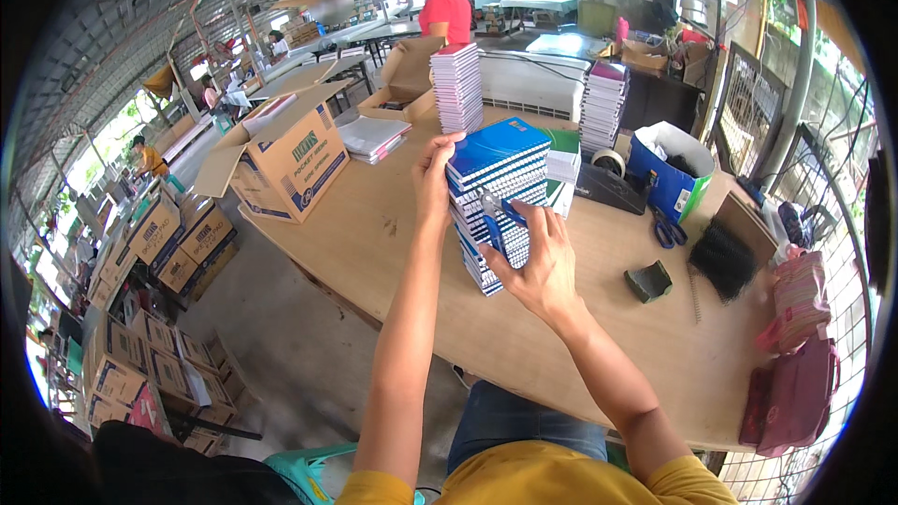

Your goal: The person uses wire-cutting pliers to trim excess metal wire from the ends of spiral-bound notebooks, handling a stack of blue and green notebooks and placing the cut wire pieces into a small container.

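A tall stack of blue spiral notebooks [496,154] stands on the table in front of me, with its wire-bound edges facing me. My left hand [433,178] is closed on the upper left corner of the stack, fingers curled at the top notebook. In my right hand [543,262] is a pair of pliers [490,208] with blue handles, the handles spread apart. Its metal head lies against the spiral bindings near the upper part of the stack. Whether the jaws grip a wire is too small to tell.
The wooden table [599,337] also carries scissors [668,229], a dark green small box [647,281], black wire spirals [722,260], a tape dispenser [610,185] and a blue container [669,168]. Notebook stacks [456,89] stand behind. An open carton [295,164] sits left; a person in red [445,14] is beyond.
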`<state>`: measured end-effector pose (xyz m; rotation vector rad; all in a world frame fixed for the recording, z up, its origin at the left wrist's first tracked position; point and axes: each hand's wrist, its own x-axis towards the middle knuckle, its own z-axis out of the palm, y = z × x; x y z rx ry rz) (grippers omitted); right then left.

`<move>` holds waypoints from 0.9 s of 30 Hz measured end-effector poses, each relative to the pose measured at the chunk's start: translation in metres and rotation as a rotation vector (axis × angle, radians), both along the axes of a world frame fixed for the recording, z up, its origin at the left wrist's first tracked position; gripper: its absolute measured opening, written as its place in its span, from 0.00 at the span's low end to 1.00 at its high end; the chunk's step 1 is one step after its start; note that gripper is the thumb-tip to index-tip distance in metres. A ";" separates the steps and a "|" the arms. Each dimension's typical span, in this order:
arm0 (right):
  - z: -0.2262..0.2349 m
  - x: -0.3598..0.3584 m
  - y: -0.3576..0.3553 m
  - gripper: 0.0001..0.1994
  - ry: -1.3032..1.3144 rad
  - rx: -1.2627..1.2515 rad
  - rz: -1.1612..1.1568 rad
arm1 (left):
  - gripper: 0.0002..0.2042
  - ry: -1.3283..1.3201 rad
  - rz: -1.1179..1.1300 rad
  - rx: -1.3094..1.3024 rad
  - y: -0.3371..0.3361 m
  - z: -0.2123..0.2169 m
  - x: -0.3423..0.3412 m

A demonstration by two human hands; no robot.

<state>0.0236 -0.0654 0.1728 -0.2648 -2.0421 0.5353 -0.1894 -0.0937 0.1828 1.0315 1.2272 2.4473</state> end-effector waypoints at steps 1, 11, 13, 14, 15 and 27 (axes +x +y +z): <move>0.001 -0.004 -0.001 0.30 0.000 0.011 -0.004 | 0.09 -0.007 -0.001 0.012 -0.001 0.001 0.002; -0.004 -0.012 -0.002 0.29 0.039 0.034 -0.003 | 0.10 0.011 0.025 0.018 -0.004 0.008 0.009; -0.005 -0.011 0.001 0.28 0.040 -0.034 0.056 | 0.10 0.017 0.037 0.018 -0.002 0.007 0.010; -0.006 -0.009 0.001 0.28 0.038 -0.068 0.084 | 0.10 0.023 0.036 0.018 -0.002 0.006 0.011; -0.006 -0.008 0.001 0.28 0.054 -0.049 0.062 | 0.10 0.029 0.035 0.018 -0.001 0.006 0.011; 0.001 -0.007 -0.007 0.21 -0.040 -0.229 0.136 | 0.10 0.010 0.011 0.033 -0.002 0.007 0.014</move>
